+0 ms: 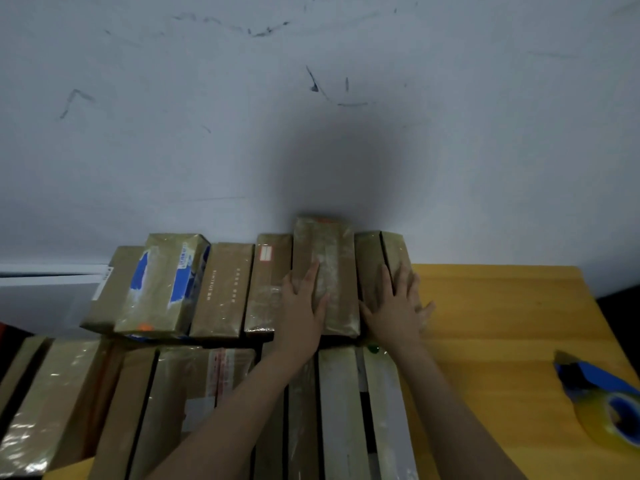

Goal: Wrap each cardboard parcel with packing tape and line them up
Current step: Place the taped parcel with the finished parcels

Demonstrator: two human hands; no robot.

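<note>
**Far row nearly lined up, both hands squaring the right end**

Status: looks late in the task. Far row of parcels (249,285) sits against the wall (311,116), near row (207,403) butts up in front of it. Every parcel I can see clearly has glossy tape on it. Can't confirm full wraps on undersides or on the near-left ones, which are dim and cut off by the frame.

Hands: left hand (301,310) lies flat, fingers spread, on the tall parcel (325,271). Right hand (398,306) also flat and spread, on the right-end parcels (381,261). Neither grips or pinches anything. My read: pushing these into line.

Left to do, as a judgement:
- tall parcel stands proud of its neighbours and reaches further up the wall, so the row isn't even
- blue-labelled parcel (162,285) at far left lies tilted on top of another one, not in line

Parcel look: brown cardboard, long narrow boxes, side by side, long edges touching. Tape is clear and wrinkled, with glare along the near ends. One has a small red-bordered label (266,253).

Tape dispenser (602,400), blue with a clear roll, lies on the yellow worktop (502,306) at near right, well apart from both hands.
</note>
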